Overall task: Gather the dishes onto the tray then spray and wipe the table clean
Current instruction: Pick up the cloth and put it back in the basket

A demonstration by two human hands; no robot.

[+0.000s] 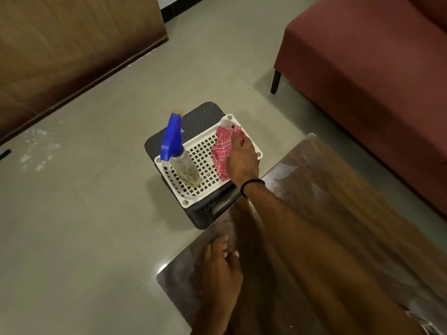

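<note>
Right hand (242, 158) lies on the red checked cloth (223, 151) inside the white perforated plastic basket (193, 189), fingers curled on the fabric. Clear spray bottle with blue trigger head (177, 155) stands at the basket's opposite end. Left hand (221, 267) rests loosely spread, holding nothing, on the glossy wooden table (338, 189) beside the basket.

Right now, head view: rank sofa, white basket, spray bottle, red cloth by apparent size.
1. Sofa
2. White basket
3. Spray bottle
4. Red cloth; partly under the right hand, so its rank against the bottle is unsure.

Head-worn wide view, looking steeply down, table (338, 213) near, floor (84, 226) beyond
</note>
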